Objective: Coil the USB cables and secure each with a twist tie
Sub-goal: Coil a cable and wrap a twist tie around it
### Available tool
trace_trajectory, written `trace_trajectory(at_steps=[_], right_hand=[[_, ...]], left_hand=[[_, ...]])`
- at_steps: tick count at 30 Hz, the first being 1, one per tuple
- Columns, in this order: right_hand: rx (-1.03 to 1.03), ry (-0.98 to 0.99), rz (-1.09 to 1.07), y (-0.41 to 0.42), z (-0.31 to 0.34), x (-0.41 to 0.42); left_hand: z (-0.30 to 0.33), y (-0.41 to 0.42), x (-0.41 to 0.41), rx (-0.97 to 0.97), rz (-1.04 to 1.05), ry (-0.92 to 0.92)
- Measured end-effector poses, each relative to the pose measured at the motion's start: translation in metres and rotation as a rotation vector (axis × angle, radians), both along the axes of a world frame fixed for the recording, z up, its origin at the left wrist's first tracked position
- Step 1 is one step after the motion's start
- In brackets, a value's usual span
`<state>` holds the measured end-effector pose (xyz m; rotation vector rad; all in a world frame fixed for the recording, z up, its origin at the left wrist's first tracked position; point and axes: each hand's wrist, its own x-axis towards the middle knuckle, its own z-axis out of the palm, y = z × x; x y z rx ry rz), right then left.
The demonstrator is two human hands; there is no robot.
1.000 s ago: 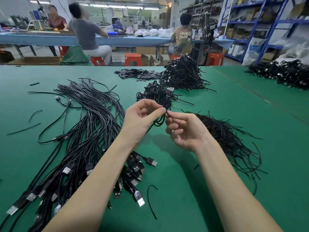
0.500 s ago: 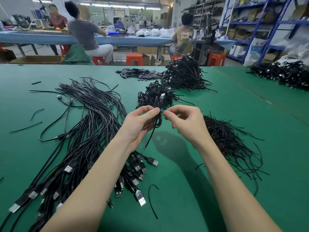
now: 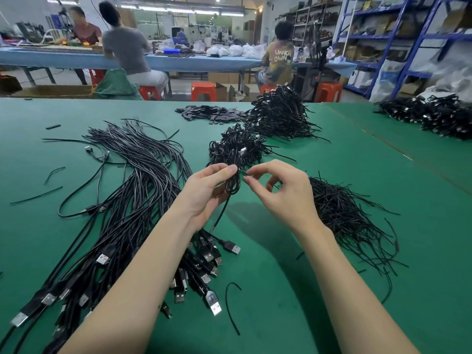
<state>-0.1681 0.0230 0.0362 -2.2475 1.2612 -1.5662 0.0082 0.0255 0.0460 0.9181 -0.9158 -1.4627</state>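
Observation:
My left hand (image 3: 204, 192) pinches a small coiled black USB cable (image 3: 233, 186) above the green table (image 3: 293, 290), with one loose end hanging down toward the palm. Right beside the coil's top, my right hand (image 3: 283, 192) pinches a thin black twist tie end (image 3: 244, 174) between thumb and forefinger. A long bundle of uncoiled USB cables (image 3: 122, 215) lies to the left, plugs toward me. A heap of loose twist ties (image 3: 342, 213) lies under and right of my right wrist. Small and large piles of coiled cables (image 3: 237, 146) (image 3: 278, 116) sit behind my hands.
Flat black pieces (image 3: 212, 113) lie at the table's far edge. Another cable heap (image 3: 434, 116) sits on the neighbouring table at right. Stray ties (image 3: 229, 307) lie near me. Three people sit at a blue table (image 3: 63, 60) behind; blue shelving (image 3: 408, 37) stands at right.
Both hands have risen slightly and moved away from me. The right hand turned over, palm now facing down, its thumb and forefinger still at the coil's top.

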Motion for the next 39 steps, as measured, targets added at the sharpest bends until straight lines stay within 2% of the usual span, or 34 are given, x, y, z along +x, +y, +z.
trace_trajectory(at_steps=[2, 3, 4, 6, 7, 8, 9, 10, 14, 16, 17, 21, 23, 24, 25, 27, 28, 29, 30, 32, 36, 39], right_hand=[[0.115, -0.066, -0.017, 0.0, 0.0, 0.006], [0.259, -0.162, 0.0, -0.001, 0.001, 0.009], [0.481, -0.352, 0.054, -0.003, 0.003, 0.012], [1.096, -0.903, 0.331, -0.001, 0.009, 0.017], [1.291, -1.129, 0.438, 0.002, 0.01, 0.018], [1.358, -1.23, 0.492, 0.003, 0.008, 0.018], [1.346, -1.201, 0.496, 0.004, 0.007, 0.019], [1.25, -1.074, 0.454, 0.005, 0.005, 0.02], [0.435, -0.265, 0.135, 0.002, -0.001, 0.009], [0.188, -0.024, 0.058, -0.001, -0.005, 0.004], [0.127, 0.022, 0.024, 0.0, -0.005, 0.003], [0.032, 0.007, -0.047, 0.002, -0.005, 0.006], [0.129, -0.054, -0.072, 0.003, -0.004, 0.011], [0.259, -0.152, -0.071, 0.003, -0.004, 0.015], [0.471, -0.355, -0.029, 0.002, -0.002, 0.016], [1.12, -0.976, 0.236, 0.002, 0.003, 0.02], [1.368, -1.256, 0.371, 0.004, 0.003, 0.02], [1.483, -1.421, 0.463, 0.006, 0.001, 0.02], [1.506, -1.455, 0.508, 0.007, -0.001, 0.021], [1.39, -1.324, 0.478, 0.006, -0.003, 0.021], [0.93, -0.765, 0.032, 0.002, -0.019, 0.017], [0.707, -0.478, -0.087, 0.004, -0.036, 0.023]], left_hand=[[-0.001, 0.0, 0.0, -0.012, 0.0, -0.027], [-0.001, 0.0, 0.0, -0.022, 0.005, -0.036], [-0.001, -0.001, 0.0, -0.033, 0.015, -0.042], [-0.001, -0.002, -0.002, -0.054, 0.031, -0.062], [-0.002, -0.002, -0.003, -0.06, 0.03, -0.071], [-0.002, -0.002, -0.003, -0.06, 0.029, -0.074], [-0.003, -0.002, -0.002, -0.052, 0.031, -0.068], [-0.003, -0.002, -0.001, -0.037, 0.035, -0.054], [-0.004, -0.003, 0.005, 0.014, 0.054, 0.001], [-0.004, -0.004, 0.005, 0.022, 0.052, 0.005], [-0.004, -0.003, 0.005, 0.023, 0.045, -0.001], [-0.005, -0.004, 0.003, 0.025, 0.036, -0.012], [-0.006, -0.005, 0.004, 0.02, 0.05, -0.018], [-0.006, -0.005, 0.003, 0.009, 0.06, -0.028], [-0.007, -0.005, 0.002, -0.015, 0.077, -0.051], [-0.01, -0.004, -0.002, -0.108, 0.13, -0.151], [-0.011, -0.003, -0.005, -0.168, 0.15, -0.19], [-0.012, -0.003, -0.006, -0.215, 0.166, -0.207], [-0.013, -0.003, -0.007, -0.236, 0.18, -0.214], [-0.015, -0.004, -0.009, -0.22, 0.211, -0.223], [-0.022, -0.008, -0.012, -0.051, 0.32, -0.138], [-0.023, -0.019, -0.01, 0.041, 0.405, -0.069]])
